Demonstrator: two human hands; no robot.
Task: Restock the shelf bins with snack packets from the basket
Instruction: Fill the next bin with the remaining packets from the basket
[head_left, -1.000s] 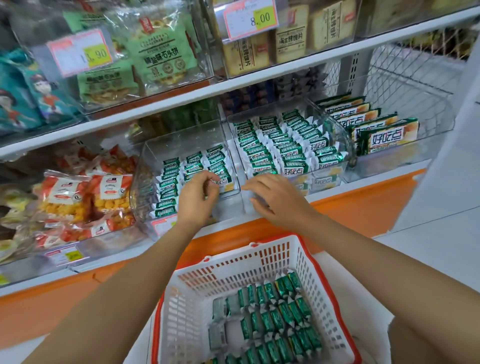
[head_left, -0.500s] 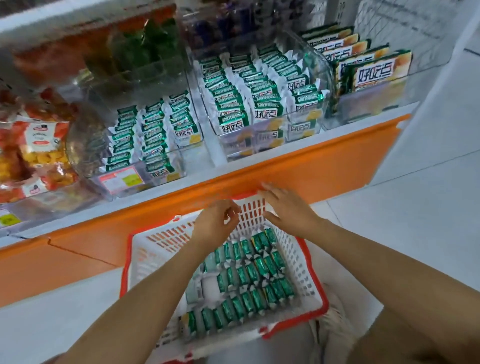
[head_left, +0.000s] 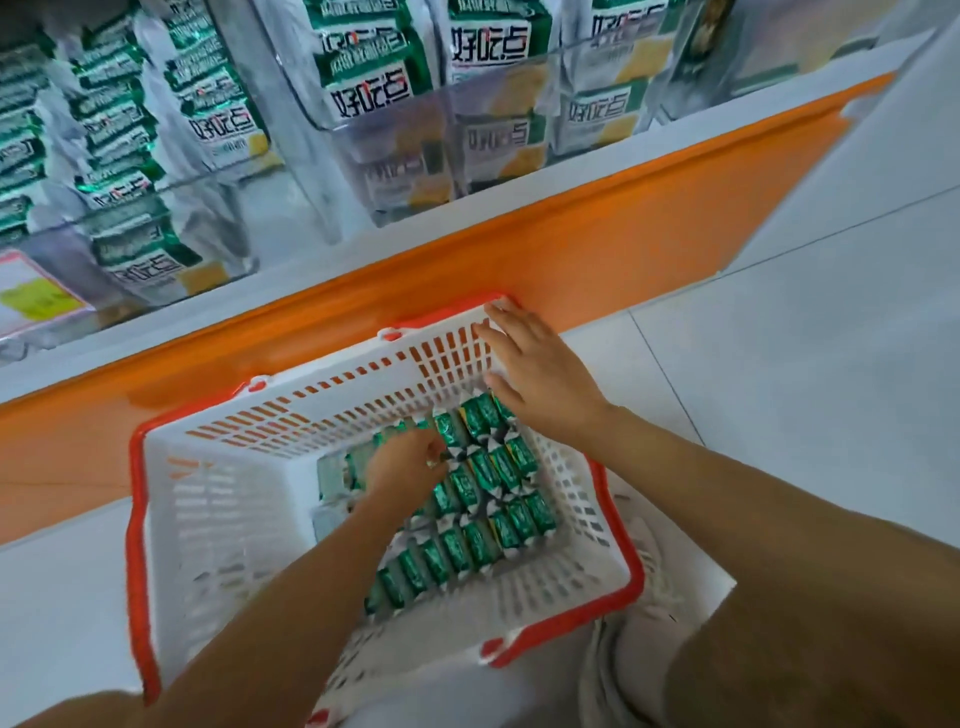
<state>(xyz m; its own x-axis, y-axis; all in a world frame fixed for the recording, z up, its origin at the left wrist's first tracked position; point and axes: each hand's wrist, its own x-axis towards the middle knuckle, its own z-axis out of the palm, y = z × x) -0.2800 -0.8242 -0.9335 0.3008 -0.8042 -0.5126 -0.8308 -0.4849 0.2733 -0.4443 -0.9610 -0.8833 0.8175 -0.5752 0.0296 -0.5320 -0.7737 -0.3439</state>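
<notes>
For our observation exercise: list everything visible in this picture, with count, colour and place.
Floor: one, pale tiles.
Shelf: one, white ledge, orange base, top.
Basket: one, white with red rim, on the floor below the shelf.
Snack packets: many, green, in rows in the basket.
Shelf bins: at least two, clear, on the shelf.
Shelved packets: many, green and white, in the bins.
Price label: one, yellow and pink, far left.
Left hand: in the basket, fingers curled round packets.
Right hand: fingers straight, on the basket's far corner.

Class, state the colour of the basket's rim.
The basket has a red rim around white slotted walls, clearest in the head view.
</notes>
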